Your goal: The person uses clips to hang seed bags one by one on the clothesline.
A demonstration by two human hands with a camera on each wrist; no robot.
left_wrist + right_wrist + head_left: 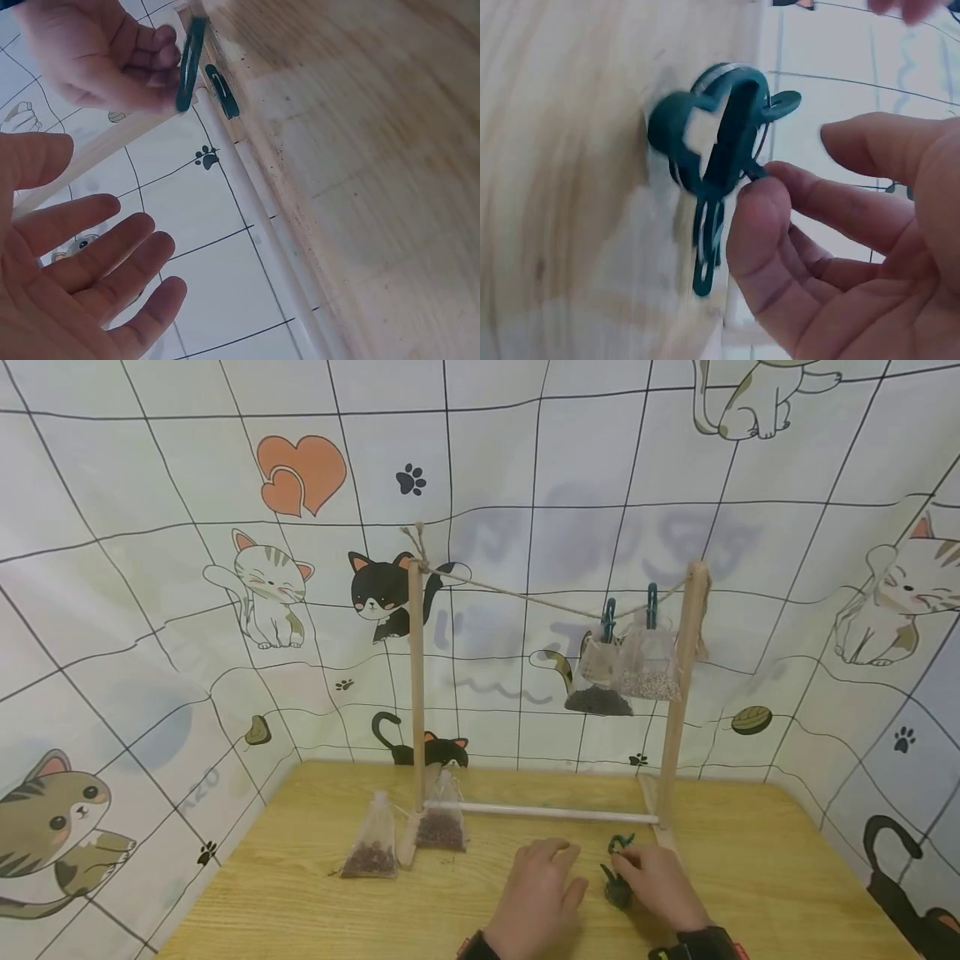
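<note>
My right hand pinches a green plastic clothespin by one handle end, low over the table. Its fingertips meet at that handle in the right wrist view. Another green clothespin lies close by, at the foot of the wooden rack. Spread and holding nothing, my left hand hovers left of the clothespins, palm and loose fingers showing in the left wrist view.
A twine line joins two wooden posts. From it, green clothespins hang a pouch of dark bits and a pouch of pale grains. Two brownish-filled pouches, one left and one behind, stand by the left post. A white rod crosses low.
</note>
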